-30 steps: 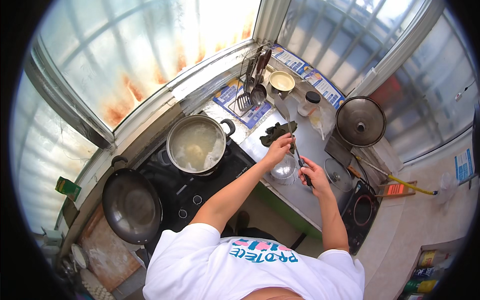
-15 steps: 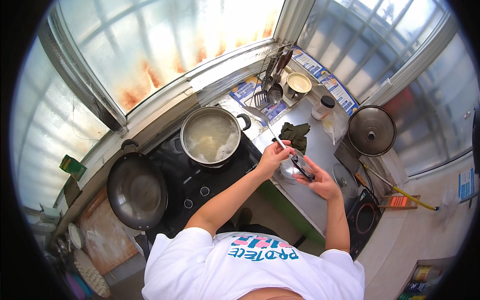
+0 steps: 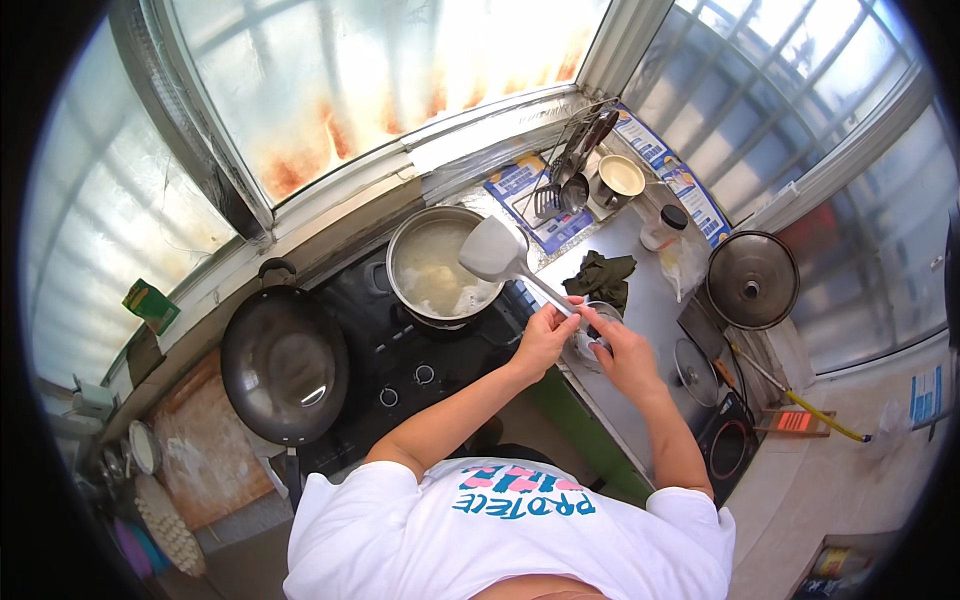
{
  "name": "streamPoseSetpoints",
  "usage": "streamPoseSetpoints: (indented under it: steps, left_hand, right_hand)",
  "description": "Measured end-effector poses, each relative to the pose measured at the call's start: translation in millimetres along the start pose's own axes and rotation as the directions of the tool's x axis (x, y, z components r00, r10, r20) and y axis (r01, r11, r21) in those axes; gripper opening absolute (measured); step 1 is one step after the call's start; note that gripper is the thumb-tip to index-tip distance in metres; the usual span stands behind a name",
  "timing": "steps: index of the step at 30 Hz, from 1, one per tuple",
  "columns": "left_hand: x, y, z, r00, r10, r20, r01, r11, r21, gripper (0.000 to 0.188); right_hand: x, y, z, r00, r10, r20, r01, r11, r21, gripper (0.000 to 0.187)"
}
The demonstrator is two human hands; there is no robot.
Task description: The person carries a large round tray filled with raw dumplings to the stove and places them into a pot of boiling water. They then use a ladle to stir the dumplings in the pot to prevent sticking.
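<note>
A metal wok spatula [image 3: 493, 250] is held in front of me, its broad blade over the right side of the pot. My left hand [image 3: 543, 338] is closed on the handle, fingertips pinching it. My right hand [image 3: 625, 350] closes on the handle's lower part, which the fingers mostly hide. The silver pot [image 3: 393, 290] holds cloudy, foamy liquid and stands on the black stove [image 3: 360, 340]. Just beyond my hands, a crumpled dark green cloth [image 3: 603, 278] lies on the metal counter. A clear bowl-like object [image 3: 585, 345] sits partly hidden behind my fingers.
A black wok [image 3: 283, 365] sits left of the pot. Utensils hang on a rack [image 3: 560, 180] beside a small cream-topped pot [image 3: 620, 176]. To the right are a dark-lidded jar [image 3: 665, 228], a large lid [image 3: 752, 280], a cleaver [image 3: 705, 330] and a glass lid [image 3: 695, 372].
The spatula has turned so its blade shows broadside, and it has swung left over the pot. My right hand has gone from an opened palm to gripping the handle.
</note>
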State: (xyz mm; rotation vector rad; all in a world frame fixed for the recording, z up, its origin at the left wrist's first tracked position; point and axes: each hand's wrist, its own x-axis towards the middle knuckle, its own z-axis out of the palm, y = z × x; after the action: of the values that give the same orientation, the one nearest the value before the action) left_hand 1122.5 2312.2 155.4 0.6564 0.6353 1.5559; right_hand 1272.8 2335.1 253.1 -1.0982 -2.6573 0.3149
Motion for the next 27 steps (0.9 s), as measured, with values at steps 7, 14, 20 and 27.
streamPoseSetpoints:
  steps: [7,14,20,27]
  left_hand:
    - [-50.1,13.6,-41.0,0.993,0.034,-0.113,-0.007,0.973,0.232,0.039]
    - [-106.0,35.0,-106.4,0.951,0.125,-0.283,-0.016,0.933,0.359,0.036]
    - [-137.7,34.1,-143.8,0.903,0.175,-0.392,0.022,0.893,0.45,0.036]
    - [-151.9,21.4,-165.4,0.848,0.163,-0.504,0.043,0.927,0.373,0.035]
  right_hand:
    - [42.6,-23.0,-22.9,0.997,-0.064,0.052,0.082,0.851,-0.519,0.057]
    - [93.5,-47.2,-14.6,0.98,-0.114,0.164,0.199,0.633,-0.748,0.055]
    - [129.9,-69.7,4.1,0.968,-0.14,0.207,0.249,0.503,-0.828,0.036]
    - [151.5,-80.8,23.4,0.949,-0.121,0.29,0.315,0.405,-0.858,0.03]
